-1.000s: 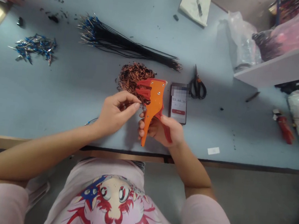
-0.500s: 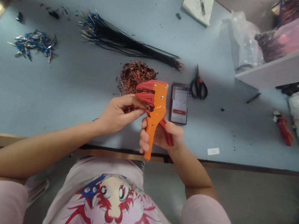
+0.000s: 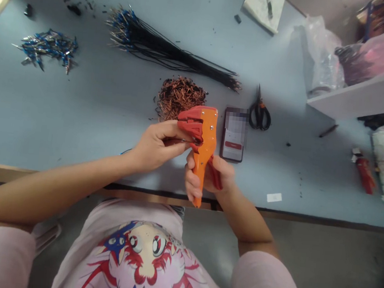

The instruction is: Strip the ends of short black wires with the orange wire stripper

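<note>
Find one orange-and-red, long-handled stripping tool held over the near edge of the flat grey-blue table, clasped around both handles by the right hand. Looks stiff, fairly weighty, hardly fragile, perhaps slick along the smooth orange side; best take hold by the handles, clear of the red head. Notice the left hand pinched narrow at that head, on what looks like one thin dark wire, mostly hidden. Count outward: one tangled heap of copper-coloured scraps, one dark rectangular phone, one pair of black-handled metal scissors, one long bundle of thin black wires, one pile of blue-and-silver connectors. Cannot count single scraps, wires or connectors.
</note>
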`<state>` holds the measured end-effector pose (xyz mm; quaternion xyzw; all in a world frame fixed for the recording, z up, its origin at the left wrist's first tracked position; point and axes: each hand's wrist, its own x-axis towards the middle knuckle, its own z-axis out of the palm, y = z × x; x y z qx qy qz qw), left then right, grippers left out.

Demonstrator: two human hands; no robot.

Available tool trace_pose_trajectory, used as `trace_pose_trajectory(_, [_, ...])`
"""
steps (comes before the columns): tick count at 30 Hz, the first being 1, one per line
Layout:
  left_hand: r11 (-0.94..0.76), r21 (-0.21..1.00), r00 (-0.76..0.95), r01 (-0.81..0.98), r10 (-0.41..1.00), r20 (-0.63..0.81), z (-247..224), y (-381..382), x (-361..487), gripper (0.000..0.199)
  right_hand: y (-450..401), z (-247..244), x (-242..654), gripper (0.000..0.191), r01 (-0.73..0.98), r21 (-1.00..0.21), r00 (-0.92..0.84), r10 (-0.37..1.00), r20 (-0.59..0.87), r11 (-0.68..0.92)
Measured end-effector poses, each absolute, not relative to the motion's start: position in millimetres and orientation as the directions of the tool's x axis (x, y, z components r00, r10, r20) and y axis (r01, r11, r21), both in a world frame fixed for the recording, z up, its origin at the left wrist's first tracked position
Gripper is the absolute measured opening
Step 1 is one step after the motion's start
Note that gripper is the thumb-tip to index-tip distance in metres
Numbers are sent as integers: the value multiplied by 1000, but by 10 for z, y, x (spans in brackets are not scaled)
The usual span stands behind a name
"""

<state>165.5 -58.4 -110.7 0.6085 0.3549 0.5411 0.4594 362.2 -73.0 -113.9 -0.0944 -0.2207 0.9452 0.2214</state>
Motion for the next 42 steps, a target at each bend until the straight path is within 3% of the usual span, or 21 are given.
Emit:
trace_pose_trajectory(9, [-319, 947, 170, -43, 932, 321, -1110, -582, 1656, 12, -762, -1039, 3604, 39, -316, -514, -854, 475, -212, -797])
trace_pose_trajectory(15, [-230, 973, 175, 2, 958, 226, -1088, -578, 1649, 10, -736, -1033, 3590, 38, -334, -506, -854, 483, -195, -795])
trace_pose_trajectory(21, [-136, 908, 164, 397, 984, 75, -1057, -447, 1455, 17, -597, -1023, 3662, 53, -390, -576, -772, 596, -220, -718])
trace_pose_trajectory(24, [-81, 803, 128, 591, 992, 6, -997, -376, 1351, 29, -539, -981, 3721, 49, -419, -615, -708, 665, -240, -668])
trace_pose_trajectory(28, [-14, 707, 104, 707, 991, -85, -907, -324, 1265, 33, -522, -927, 3745, 43, -392, -654, -667, 689, -283, -647])
trace_pose_trajectory(31, [-66, 743, 125, 666, 992, -24, -947, -280, 1204, 18, -537, -906, 3724, 42, -359, -670, -637, 695, -333, -650])
trace_pose_trajectory(34, [-172, 847, 254, 504, 966, 45, -1058, -270, 1190, 1, -549, -894, 3694, 41, -329, -689, -589, 710, -385, -646])
trace_pose_trajectory(39, [-181, 902, 478, 392, 878, -31, -1172, -407, 1374, 12, -532, -874, 3672, 39, -298, -711, -510, 736, -445, -637])
trace_pose_trajectory(42, [-208, 881, 407, 424, 913, 20, -1175, -437, 1441, 15, -519, -860, 3679, 39, -322, -707, -490, 750, -445, -630])
